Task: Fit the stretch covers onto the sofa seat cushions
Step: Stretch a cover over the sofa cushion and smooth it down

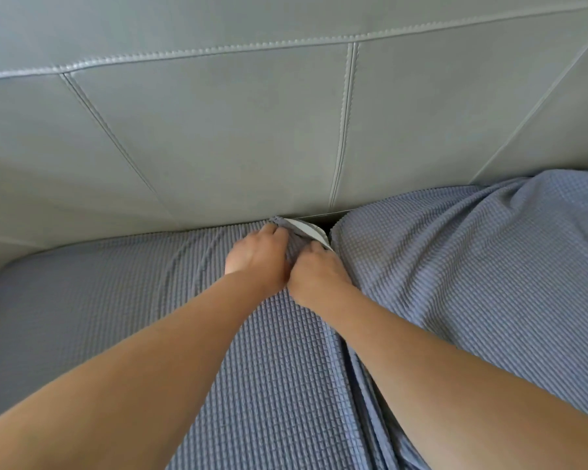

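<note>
Far left: left seat cushion [82, 300], dressed in a blue-grey waffle stretch cover [269, 368], smooth toward the left edge, creased in long folds toward the middle. Behind, all the way across: grey stitched sofa backrest [218, 130]. Centre, at the back corner of that cushion: left hand [257, 257], fingers curled into bunched cover fabric; touching it, right hand [314, 274], pinching the same gathered edge, with a strip of white lining [308, 228] exposed just beyond. Right: second cushion [489, 283], covered in matching fabric, loosely wrinkled, pressed against the backrest.
</note>
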A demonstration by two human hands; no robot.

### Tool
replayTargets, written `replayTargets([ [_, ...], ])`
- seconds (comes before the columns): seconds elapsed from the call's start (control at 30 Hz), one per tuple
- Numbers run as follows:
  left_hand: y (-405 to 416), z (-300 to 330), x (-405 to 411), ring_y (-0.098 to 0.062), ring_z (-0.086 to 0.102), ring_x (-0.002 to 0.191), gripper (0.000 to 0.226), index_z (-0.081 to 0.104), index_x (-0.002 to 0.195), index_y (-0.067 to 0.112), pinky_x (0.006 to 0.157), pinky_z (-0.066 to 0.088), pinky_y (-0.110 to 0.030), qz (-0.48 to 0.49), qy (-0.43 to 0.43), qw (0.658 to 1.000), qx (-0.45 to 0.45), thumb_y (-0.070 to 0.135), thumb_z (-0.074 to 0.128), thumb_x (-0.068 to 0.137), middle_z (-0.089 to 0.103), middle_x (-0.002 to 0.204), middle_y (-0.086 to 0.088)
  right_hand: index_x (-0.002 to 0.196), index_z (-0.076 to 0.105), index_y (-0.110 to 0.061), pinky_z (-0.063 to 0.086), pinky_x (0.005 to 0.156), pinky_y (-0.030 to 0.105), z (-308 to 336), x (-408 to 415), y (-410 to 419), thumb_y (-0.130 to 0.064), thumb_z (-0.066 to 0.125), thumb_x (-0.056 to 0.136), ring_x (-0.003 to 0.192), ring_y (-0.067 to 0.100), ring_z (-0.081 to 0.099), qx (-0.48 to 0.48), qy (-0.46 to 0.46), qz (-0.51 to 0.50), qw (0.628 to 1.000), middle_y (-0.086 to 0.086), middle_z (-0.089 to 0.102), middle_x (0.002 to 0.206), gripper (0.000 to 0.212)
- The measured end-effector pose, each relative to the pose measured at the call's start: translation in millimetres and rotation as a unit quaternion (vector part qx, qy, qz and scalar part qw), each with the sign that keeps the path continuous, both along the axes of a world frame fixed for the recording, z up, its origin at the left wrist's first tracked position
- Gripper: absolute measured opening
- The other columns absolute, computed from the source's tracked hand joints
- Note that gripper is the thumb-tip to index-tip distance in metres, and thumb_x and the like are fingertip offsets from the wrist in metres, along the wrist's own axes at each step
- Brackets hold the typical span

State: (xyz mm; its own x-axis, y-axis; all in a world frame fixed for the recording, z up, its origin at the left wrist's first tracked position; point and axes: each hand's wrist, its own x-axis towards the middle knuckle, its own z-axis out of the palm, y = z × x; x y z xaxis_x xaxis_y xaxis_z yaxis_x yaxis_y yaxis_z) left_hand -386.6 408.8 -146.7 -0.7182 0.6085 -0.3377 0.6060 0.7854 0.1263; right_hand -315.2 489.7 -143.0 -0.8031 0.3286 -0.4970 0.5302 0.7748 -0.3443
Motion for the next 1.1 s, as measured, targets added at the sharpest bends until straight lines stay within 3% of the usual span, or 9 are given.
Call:
replayTargets([
  [0.13,1.9,-4.6,-6.1,-0.026,0.05,0.12,0.037,0.052,0.127,0.018,0.088,0.046,-0.037,-0.004,-0.011,1.0,0.017,0.033,0.054,0.093,0.05,0.133,-0.002,0.143,0.028,0.004,0.032,0.109,0.039,-15.4,-8.3,15.1,-0.024,0.043,0.096,0.132,0.031,0.037,-0.054,-0.041,-0.067,0.995,0.018,0.031,0.146,0.057],
  [0.3,4.3,-11.3,-15.5,-0.02,0.039,0.134,0.044,0.047,0.139,0.029,0.11,0.036,-0.037,-0.062,-0.055,0.996,0.039,0.036,0.043,0.097,0.043,0.147,0.007,0.143,0.03,0.004,0.033,0.106,0.034,-16.5,-30.3,24.6,-0.021,0.032,0.1,0.134,0.032,0.038,-0.098,-0.061,-0.144,0.983,0.021,0.035,0.148,0.049],
  [0.5,10.3,-28.0,-25.9,-0.02,0.036,0.137,0.047,0.039,0.144,0.037,0.114,0.029,-0.041,-0.059,-0.078,0.993,0.061,0.039,0.04,0.097,0.041,0.148,0.008,0.138,0.039,0.004,0.037,0.107,0.04,-40.1,-56.3,49.9,-0.017,0.027,0.1,0.128,0.035,0.044,-0.2,-0.041,-0.267,0.942,0.022,0.042,0.142,0.045],
  [0.7,7.9,-27.0,-23.3,-0.021,0.035,0.138,0.049,0.04,0.144,0.031,0.115,0.028,-0.039,-0.056,-0.066,0.995,0.056,0.041,0.045,0.095,0.039,0.15,0.006,0.138,0.039,0.006,0.034,0.108,0.034,-47.7,-62.1,48.3,-0.017,0.023,0.102,0.133,0.031,0.039,-0.238,-0.011,-0.299,0.924,0.021,0.041,0.144,0.045],
  [0.8,-7.7,-13.2,-21.6,-0.022,0.033,0.139,0.054,0.039,0.145,0.027,0.114,0.029,-0.037,-0.045,-0.053,0.997,0.027,0.043,0.05,0.094,0.033,0.153,0.004,0.129,0.049,0.004,0.041,0.093,0.031,-38.3,-53.3,43.2,-0.015,0.031,0.099,0.117,0.03,0.051,-0.22,0.006,-0.319,0.922,0.02,0.051,0.134,0.04],
  [0.9,-9.3,-4.3,-20.6,-0.024,0.031,0.14,0.056,0.04,0.145,0.026,0.113,0.031,-0.039,-0.042,-0.067,0.997,0.005,0.045,0.052,0.093,0.031,0.154,0.003,0.119,0.057,0.0,0.045,0.081,0.029,-27.5,-30.9,34.8,-0.014,0.047,0.096,0.107,0.031,0.058,-0.101,0.046,-0.259,0.959,0.017,0.061,0.12,0.029],
  [1.0,-2.7,0.2,-17.6,-0.025,0.032,0.138,0.056,0.042,0.143,0.027,0.111,0.033,-0.041,-0.049,-0.071,0.996,0.002,0.046,0.053,0.092,0.034,0.152,0.002,0.081,0.058,-0.006,0.034,0.058,0.025,-23.3,-13.7,26.8,-0.008,0.046,0.094,0.086,0.027,0.059,-0.035,0.102,-0.222,0.969,0.014,0.064,0.095,0.017],
  [1.03,-0.3,1.1,-16.4,-0.025,0.031,0.139,0.056,0.041,0.144,0.028,0.112,0.032,-0.041,-0.055,-0.073,0.996,0.003,0.046,0.054,0.092,0.034,0.153,0.002,0.075,0.053,-0.006,0.029,0.055,0.027,-22.2,-13.5,25.5,-0.007,0.042,0.094,0.082,0.026,0.055,-0.05,0.114,-0.229,0.965,0.015,0.062,0.09,0.022],
  [1.1,4.5,-1.6,-16.2,-0.025,0.029,0.141,0.058,0.039,0.144,0.032,0.114,0.03,-0.042,-0.067,-0.078,0.995,0.012,0.049,0.054,0.091,0.033,0.153,0.004,0.094,0.059,0.002,0.036,0.068,0.03,-23.5,-19.6,24.7,-0.008,0.035,0.097,0.094,0.027,0.054,-0.12,0.102,-0.26,0.953,0.021,0.061,0.106,0.026],
])
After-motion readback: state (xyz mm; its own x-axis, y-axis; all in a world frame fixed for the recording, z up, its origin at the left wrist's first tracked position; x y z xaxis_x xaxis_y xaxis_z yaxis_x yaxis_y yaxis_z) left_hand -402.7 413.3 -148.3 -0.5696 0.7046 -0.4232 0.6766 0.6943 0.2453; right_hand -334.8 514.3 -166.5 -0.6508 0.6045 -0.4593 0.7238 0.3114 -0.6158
